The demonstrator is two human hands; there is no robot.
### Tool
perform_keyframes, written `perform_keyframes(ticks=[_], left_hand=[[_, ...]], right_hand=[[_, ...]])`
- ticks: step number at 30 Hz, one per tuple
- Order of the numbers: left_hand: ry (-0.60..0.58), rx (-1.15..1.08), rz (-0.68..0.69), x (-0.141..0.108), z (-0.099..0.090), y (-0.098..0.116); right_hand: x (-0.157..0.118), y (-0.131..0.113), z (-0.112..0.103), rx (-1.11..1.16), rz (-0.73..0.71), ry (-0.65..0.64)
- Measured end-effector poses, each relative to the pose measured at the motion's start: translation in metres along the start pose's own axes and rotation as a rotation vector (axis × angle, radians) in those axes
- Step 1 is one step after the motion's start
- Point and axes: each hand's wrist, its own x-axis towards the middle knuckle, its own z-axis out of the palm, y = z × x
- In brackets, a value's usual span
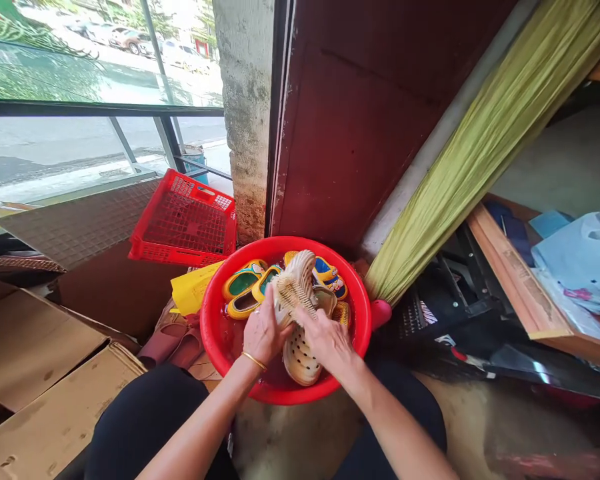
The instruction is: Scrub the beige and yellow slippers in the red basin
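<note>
A beige clog [303,267] is tilted up over the red basin [209,340], its ridged sole showing. My left hand [261,337], with a gold bangle at the wrist, is closed on its near left side. My right hand [327,339] is closed on a scrub brush [286,288], whose pale bristles lie against the clog; the fingers hide part of the brush. Just below both hands rests another beige clog [305,360] with holes in its upper. Yellow shoes with green insides [241,283] and a blue-and-yellow shoe [329,273] are also in the basin.
Behind the basin stand a red plastic crate [185,220] and a dark red door panel [350,120]. Cardboard boxes [55,400] and reddish slippers [173,343] are at left. On the right hangs a green curtain [460,173] beside a wooden shelf [525,273].
</note>
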Motion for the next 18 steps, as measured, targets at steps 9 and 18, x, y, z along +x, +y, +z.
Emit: perform_keyframes(ticks=[9,18], left_hand=[[0.014,0.080,0.123,-0.007,0.006,0.006],[-0.036,0.101,0.170,-0.013,0.007,0.022]], right_hand=[[0.033,0.024,-0.018,-0.109,0.125,-0.021],[0.041,0.042,-0.032,-0.146,0.271,0.023]])
